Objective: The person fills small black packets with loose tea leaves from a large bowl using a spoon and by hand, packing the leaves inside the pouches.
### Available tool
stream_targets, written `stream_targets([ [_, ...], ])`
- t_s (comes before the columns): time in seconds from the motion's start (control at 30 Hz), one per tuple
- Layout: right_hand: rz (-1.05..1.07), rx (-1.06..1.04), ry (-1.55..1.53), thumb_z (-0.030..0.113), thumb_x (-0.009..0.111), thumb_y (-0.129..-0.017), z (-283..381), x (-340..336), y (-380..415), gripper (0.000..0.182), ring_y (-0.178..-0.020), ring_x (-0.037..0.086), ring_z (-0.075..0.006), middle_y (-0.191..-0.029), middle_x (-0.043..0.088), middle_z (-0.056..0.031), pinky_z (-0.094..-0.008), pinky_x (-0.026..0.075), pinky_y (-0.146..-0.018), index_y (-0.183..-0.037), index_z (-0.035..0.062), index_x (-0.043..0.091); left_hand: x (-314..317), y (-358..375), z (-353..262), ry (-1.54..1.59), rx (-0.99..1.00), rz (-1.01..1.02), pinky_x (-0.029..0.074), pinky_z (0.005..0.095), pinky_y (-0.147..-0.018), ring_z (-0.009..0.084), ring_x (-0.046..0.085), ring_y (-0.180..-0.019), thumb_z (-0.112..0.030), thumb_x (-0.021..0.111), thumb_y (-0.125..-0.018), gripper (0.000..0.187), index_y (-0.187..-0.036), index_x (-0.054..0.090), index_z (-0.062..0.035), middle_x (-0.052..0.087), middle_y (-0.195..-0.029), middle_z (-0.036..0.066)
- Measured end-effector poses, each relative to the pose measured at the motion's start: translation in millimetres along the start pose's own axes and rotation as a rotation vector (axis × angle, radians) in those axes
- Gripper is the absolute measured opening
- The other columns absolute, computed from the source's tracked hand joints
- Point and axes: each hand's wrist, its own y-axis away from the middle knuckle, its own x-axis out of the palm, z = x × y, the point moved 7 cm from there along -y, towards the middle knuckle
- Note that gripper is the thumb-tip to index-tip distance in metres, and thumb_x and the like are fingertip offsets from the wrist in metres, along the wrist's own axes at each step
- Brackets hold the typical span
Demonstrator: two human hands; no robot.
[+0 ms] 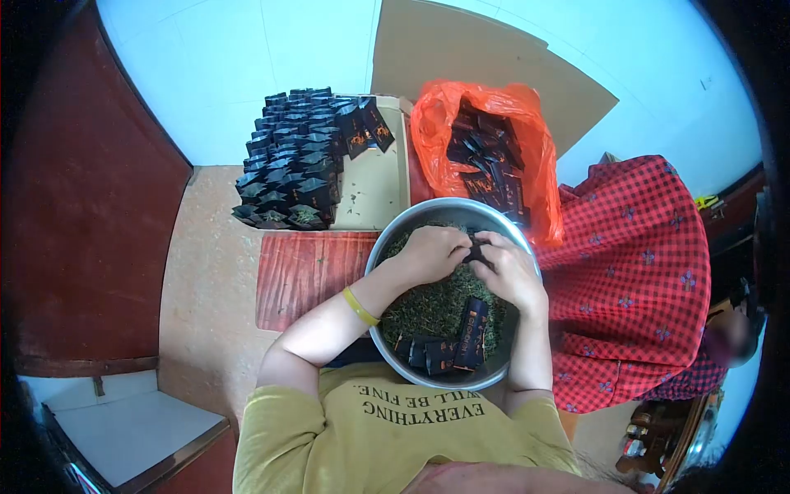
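Over the far side of a metal bowl of dried green leaves, my two hands meet at a small black pouch. My left hand pinches it from the left, fingers curled. Thumb and fingers of my right hand close on its other side. Most of the pouch is hidden behind the fingers. Several more black pouches with orange print lie on the leaves at the bowl's near side.
Beyond the bowl, a shallow cardboard box holds rows of upright black pouches. An orange plastic bag of flat pouches stands beside it. A red checked cloth hangs at the right. Another person is at the far right.
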Motion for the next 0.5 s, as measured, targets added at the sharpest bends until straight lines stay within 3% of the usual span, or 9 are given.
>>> stream_targets([
  [0.07,0.024,0.125,-0.095,0.017,0.072,-0.078,-2,-11,-2,0.022,-0.099,0.064,-0.0347,-0.109,0.065,-0.0163,-0.0424,0.051,-0.082,-0.092,0.0008,0.066,-3,-1,1,-0.017,-0.024,0.006,0.053,0.0395,-0.075,0.0328,0.067,-0.086,-0.017,0.063,-0.088,0.014,-0.096,0.069,-0.0071,0.07,-0.092,0.013],
  [0.13,-0.045,0.167,-0.105,0.014,0.071,-0.08,-5,-20,-1,0.02,-0.087,0.066,-0.0342,-0.092,0.066,-0.0164,-0.0403,0.051,-0.074,-0.095,0.0014,0.065,-10,-1,3,0.094,-0.06,-0.149,0.053,0.0412,-0.074,0.0335,0.067,-0.085,-0.017,0.062,-0.088,0.013,-0.094,0.068,-0.0073,0.069,-0.091,0.013],
  [0.2,-0.176,0.156,-0.128,0.012,0.071,-0.082,-7,-38,-2,0.019,-0.085,0.066,-0.033,-0.091,0.065,-0.0161,-0.0389,0.051,-0.073,-0.096,0.0017,0.065,-18,-3,6,0.146,-0.073,-0.239,0.053,0.0421,-0.073,0.0338,0.067,-0.084,-0.017,0.062,-0.088,0.012,-0.093,0.067,-0.0074,0.069,-0.091,0.013],
  [0.3,-0.403,0.156,-0.134,0.009,0.067,-0.085,-8,-76,-8,0.015,-0.085,0.067,-0.0344,-0.092,0.066,-0.0152,-0.0386,0.053,-0.072,-0.098,0.0018,0.065,-22,2,29,0.037,-0.352,-0.23,0.052,0.0451,-0.073,0.0349,0.066,-0.085,-0.017,0.059,-0.088,0.011,-0.092,0.064,-0.0079,0.068,-0.09,0.015],
  [0.4,-0.512,0.043,-0.079,0.007,0.064,-0.087,12,-96,-38,0.014,-0.085,0.067,-0.0342,-0.095,0.066,-0.0153,-0.0385,0.053,-0.073,-0.1,0.0018,0.064,-3,6,22,0.022,-0.284,-0.043,0.052,0.048,-0.074,0.0368,0.066,-0.084,-0.018,0.057,-0.088,0.012,-0.092,0.063,-0.0087,0.068,-0.089,0.016],
  [0.43,-0.473,-0.022,-0.092,0.007,0.064,-0.087,20,-91,-55,0.014,-0.086,0.067,-0.034,-0.095,0.066,-0.0149,-0.0385,0.053,-0.074,-0.1,0.002,0.064,4,8,16,0.047,-0.298,0.07,0.052,0.0487,-0.075,0.0373,0.066,-0.084,-0.019,0.058,-0.087,0.012,-0.092,0.063,-0.0091,0.068,-0.089,0.017],
  [0.5,-0.376,-0.066,-0.111,0.01,0.063,-0.088,29,-66,-91,0.014,-0.09,0.067,-0.0331,-0.099,0.067,-0.0135,-0.0383,0.053,-0.076,-0.101,0.0037,0.065,6,8,6,0.027,-0.254,0.102,0.052,0.0493,-0.078,0.038,0.067,-0.084,-0.02,0.059,-0.087,0.014,-0.093,0.062,-0.0078,0.068,-0.089,0.018],
])
